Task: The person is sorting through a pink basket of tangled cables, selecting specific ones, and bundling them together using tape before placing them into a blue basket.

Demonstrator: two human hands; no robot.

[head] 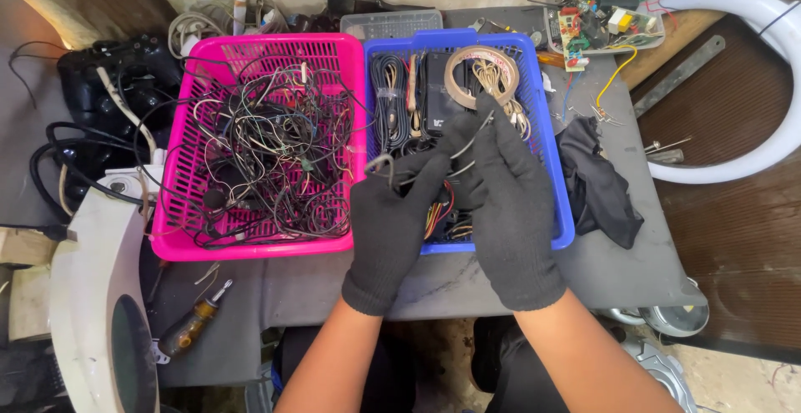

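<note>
Both gloved hands were over the blue basket [552, 171], working one thin grey wire [467, 148]. Left hand [390, 221] had its grip pinched shut on the looped end near the pink basket [179, 163]; right hand [509, 204] was closed on the same wire further along. The wire hung between them, just above the bundled cables in the blue basket. It looked light, limp and springy, likely to snag, so best held near the ends. Screwdriver [190, 326] lay on the desk [450, 284].
</note>
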